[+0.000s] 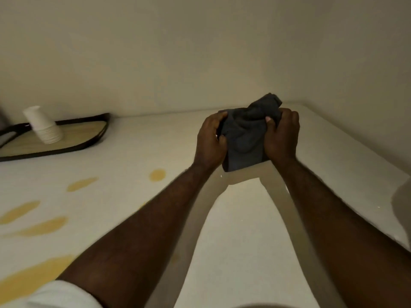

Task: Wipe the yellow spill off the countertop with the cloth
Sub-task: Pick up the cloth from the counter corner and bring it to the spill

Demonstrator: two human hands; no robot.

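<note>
light: dim, warm yellowish | shadows: soft, cast beneath the forearms on the countertop [240,230] | blur: paper cups [43,125] at 9 o'clock smeared | edges: wide-angle bending seen

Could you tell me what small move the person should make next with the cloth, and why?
Probably carry the dark cloth, bunched between the left hand and right hand, leftward and down onto the nearest yellow spill. The cloth is held off the countertop, and all the patches lie to its left, unwiped.
</note>
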